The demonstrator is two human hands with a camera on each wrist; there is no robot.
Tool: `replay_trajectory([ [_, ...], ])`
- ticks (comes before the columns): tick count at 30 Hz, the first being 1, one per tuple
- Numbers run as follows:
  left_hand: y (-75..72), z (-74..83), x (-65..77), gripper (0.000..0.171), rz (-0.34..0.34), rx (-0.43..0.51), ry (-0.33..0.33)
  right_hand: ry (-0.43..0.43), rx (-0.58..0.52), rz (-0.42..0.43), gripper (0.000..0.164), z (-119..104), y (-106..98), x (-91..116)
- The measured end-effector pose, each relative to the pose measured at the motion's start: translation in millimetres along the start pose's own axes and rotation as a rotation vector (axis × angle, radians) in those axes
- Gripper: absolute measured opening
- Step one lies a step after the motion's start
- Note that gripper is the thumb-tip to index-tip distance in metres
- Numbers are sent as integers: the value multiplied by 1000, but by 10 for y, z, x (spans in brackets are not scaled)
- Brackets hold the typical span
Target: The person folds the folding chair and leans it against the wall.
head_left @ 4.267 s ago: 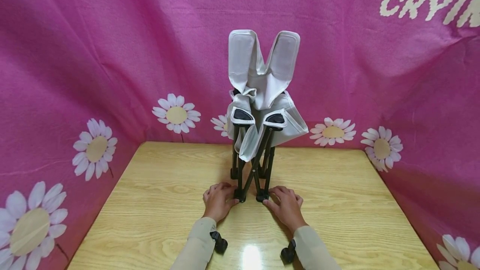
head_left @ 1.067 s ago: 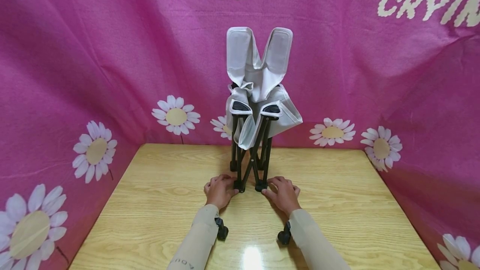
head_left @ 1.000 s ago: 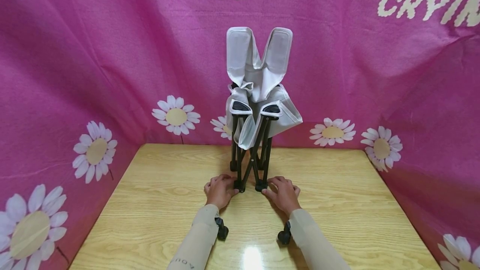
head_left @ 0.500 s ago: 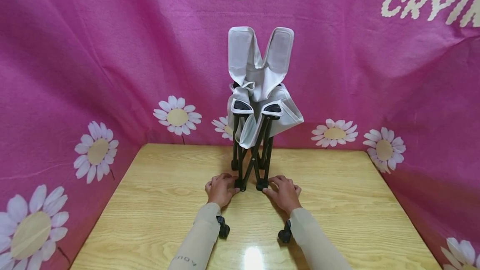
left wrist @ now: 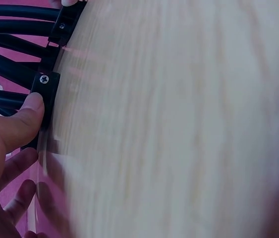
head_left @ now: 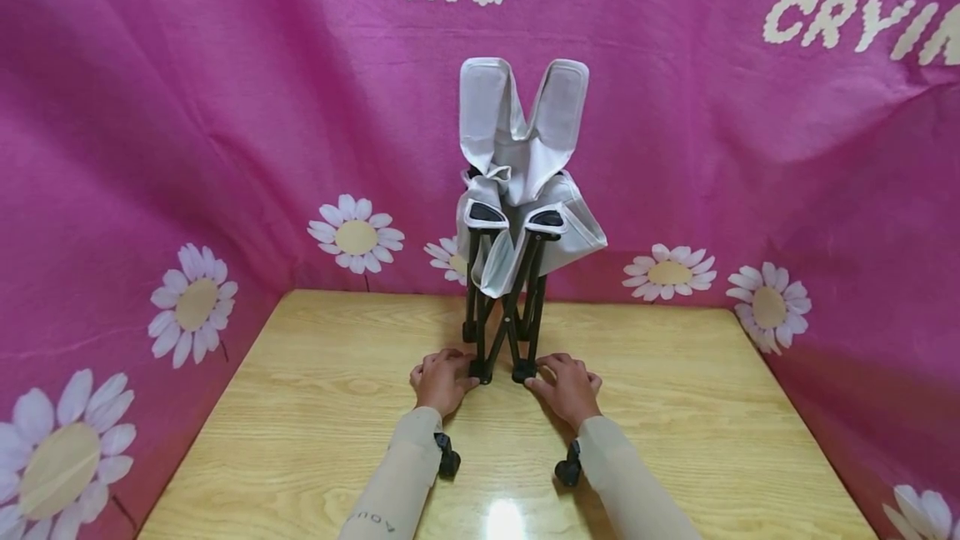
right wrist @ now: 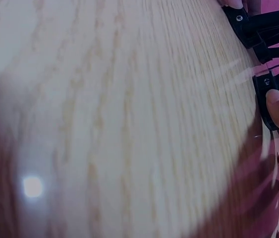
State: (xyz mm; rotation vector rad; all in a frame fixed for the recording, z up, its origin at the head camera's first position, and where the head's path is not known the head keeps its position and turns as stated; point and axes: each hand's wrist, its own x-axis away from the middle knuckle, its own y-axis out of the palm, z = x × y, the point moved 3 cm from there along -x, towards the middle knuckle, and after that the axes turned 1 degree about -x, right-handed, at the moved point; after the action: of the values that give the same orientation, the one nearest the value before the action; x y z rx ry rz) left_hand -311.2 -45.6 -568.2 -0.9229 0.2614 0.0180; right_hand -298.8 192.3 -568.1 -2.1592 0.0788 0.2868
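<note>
A small folding chair (head_left: 507, 318) stands upright, half folded, on the wooden table. Its crossed black legs carry slack off-white fabric (head_left: 555, 115), whose two padded flaps rise in a V at the top. My left hand (head_left: 441, 382) grips the front left foot (left wrist: 47, 91) low at the tabletop, its thumb laid on the black plastic beside a screw. On the other side my right hand (head_left: 568, 388) grips the front right foot (right wrist: 264, 87) the same way, thumb in front. The fingers behind each foot are partly hidden. The rear feet stand farther back, untouched.
The wooden table (head_left: 337, 340) runs to a pink cloth (head_left: 675, 148) printed with daisies and lettering, which hangs at the back and both sides. Small black wrist devices (head_left: 447, 457) sit at both sleeve cuffs. A bright reflection lies on the near tabletop.
Compared with about four seconds ago, the folding chair and both hands have shifted slightly away from me, toward the back. Over the last second, the hands and chair hold still; only the view shifts a little.
</note>
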Motion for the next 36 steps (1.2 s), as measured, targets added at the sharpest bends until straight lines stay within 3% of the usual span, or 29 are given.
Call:
replay_trajectory([
  [16,25,5,-23,36,29,-2,-22,-2,12,16,39,6,18,-21],
  [23,11,38,-17,36,93,-40,10,3,1,14,38,7,10,-35],
  [30,57,8,-50,37,50,-44,-37,13,-3,4,38,27,22,-49],
  [36,74,2,-59,38,58,-47,-45,5,4,15,38,36,23,-57],
])
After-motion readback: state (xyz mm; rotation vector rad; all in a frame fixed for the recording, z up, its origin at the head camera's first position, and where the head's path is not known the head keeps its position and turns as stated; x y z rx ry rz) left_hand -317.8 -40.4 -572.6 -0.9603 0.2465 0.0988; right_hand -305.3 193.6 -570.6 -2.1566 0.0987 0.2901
